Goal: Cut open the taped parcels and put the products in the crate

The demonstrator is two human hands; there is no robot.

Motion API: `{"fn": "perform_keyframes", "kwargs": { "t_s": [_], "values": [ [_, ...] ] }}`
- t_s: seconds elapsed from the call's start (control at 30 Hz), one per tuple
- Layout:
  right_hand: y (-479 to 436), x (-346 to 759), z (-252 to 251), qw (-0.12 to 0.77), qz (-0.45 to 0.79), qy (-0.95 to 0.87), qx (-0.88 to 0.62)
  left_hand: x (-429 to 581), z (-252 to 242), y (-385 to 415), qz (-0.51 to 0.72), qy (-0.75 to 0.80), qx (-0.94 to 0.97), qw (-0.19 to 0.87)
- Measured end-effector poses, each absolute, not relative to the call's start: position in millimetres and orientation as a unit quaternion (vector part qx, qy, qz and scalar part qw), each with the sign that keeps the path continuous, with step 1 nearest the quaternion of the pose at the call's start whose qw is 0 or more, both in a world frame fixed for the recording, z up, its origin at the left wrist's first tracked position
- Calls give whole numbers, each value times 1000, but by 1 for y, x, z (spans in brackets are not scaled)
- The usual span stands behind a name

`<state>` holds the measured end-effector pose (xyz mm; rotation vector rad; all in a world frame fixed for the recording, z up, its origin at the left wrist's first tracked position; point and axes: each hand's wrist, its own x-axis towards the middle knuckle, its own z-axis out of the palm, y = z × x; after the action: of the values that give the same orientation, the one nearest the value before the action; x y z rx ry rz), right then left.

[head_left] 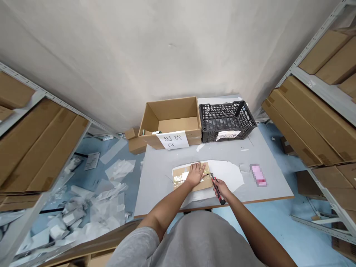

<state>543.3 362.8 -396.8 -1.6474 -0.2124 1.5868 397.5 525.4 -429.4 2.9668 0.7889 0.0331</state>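
Note:
A small brown cardboard parcel (pixel 206 183) with shiny tape and a white label lies flat on the table. My left hand (pixel 196 172) rests on top of it, fingers spread and palm down. In my right hand (pixel 221 189) is a utility knife (pixel 217 190), black with red parts, gripped round its handle. The knife's front end is at the parcel's right edge; whether the blade cuts into the tape is too small to tell. White paper (pixel 228 174) lies beneath and to the right of the parcel.
Behind stand an open cardboard box (pixel 150 141) with a paper sign and a black plastic crate (pixel 205 136). A blurred pink item (pixel 258 175) lies on the table (pixel 155 185) at right. Shelves of cartons (pixel 311 126) flank both sides. Crumpled packaging (pixel 72 213) covers the floor at left.

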Motion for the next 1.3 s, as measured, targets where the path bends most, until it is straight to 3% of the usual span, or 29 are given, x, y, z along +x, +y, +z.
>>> {"fn": "perform_keyframes", "kwargs": {
  "t_s": [1.1,1.3],
  "values": [
    [379,543,-400,309,534,-174,-768,412,-429,520,15,294,954,46],
    [386,542,-401,356,553,-147,-739,406,-432,523,19,274,959,68]
  ]
}}
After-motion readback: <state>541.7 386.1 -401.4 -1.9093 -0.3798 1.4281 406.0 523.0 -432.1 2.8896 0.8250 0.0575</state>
